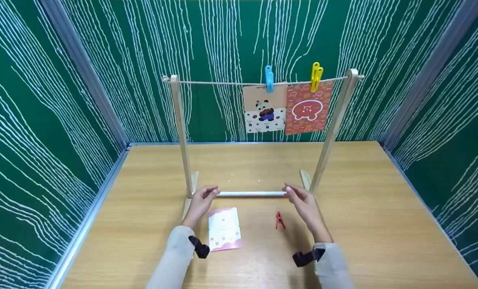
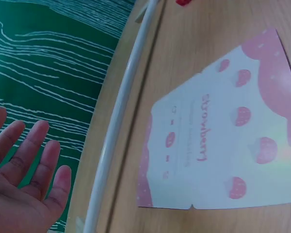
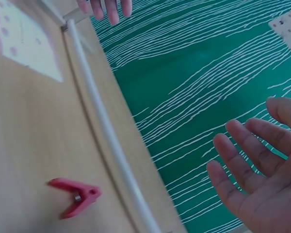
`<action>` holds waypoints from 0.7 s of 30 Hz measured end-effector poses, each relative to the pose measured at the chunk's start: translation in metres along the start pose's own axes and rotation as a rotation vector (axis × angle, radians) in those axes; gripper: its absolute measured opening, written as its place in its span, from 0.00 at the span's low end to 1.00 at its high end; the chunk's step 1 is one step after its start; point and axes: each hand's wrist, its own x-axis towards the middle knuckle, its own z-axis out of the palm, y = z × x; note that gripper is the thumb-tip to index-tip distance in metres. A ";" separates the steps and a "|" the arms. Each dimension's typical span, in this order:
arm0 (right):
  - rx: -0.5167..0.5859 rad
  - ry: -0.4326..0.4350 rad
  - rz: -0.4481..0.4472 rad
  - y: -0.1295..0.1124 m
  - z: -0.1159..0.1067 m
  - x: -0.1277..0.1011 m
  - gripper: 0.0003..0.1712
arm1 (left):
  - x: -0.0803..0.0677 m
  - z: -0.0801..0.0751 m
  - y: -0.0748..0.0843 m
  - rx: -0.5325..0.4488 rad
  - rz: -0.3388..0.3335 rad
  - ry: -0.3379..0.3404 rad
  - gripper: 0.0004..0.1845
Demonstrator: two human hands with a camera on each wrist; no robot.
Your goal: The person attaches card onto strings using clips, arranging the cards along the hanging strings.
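Observation:
A wooden drying rack (image 1: 181,128) stands on the table with a string (image 1: 215,82) across its top. A panda card (image 1: 264,110) hangs from a blue clothespin (image 1: 269,78), and a red card (image 1: 307,107) from a yellow clothespin (image 1: 315,76). My left hand (image 1: 204,196) (image 2: 29,170) hovers open by the left end of the rack's white base bar (image 1: 251,194) (image 2: 121,121) (image 3: 106,131). My right hand (image 1: 299,196) (image 3: 247,170) is open at the bar's right end. Neither holds anything. A pink strawberry card (image 1: 224,228) (image 2: 223,136) and a red clothespin (image 1: 279,220) (image 3: 75,196) lie between my forearms.
The wooden table (image 1: 383,208) is enclosed by green patterned walls (image 1: 42,100) on three sides. The rack's wooden feet (image 1: 305,178) stick out front and back at each post. Bare tabletop spreads left and right of the rack.

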 end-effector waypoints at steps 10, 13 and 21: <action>-0.048 0.049 0.081 0.031 0.008 -0.011 0.23 | -0.010 0.000 -0.033 -0.066 -0.101 -0.017 0.21; -0.068 0.049 0.108 0.040 0.010 -0.014 0.24 | -0.013 0.000 -0.039 -0.031 -0.075 -0.009 0.20; -0.011 0.037 0.172 0.062 0.012 -0.022 0.26 | -0.025 -0.005 -0.031 0.067 0.009 -0.023 0.19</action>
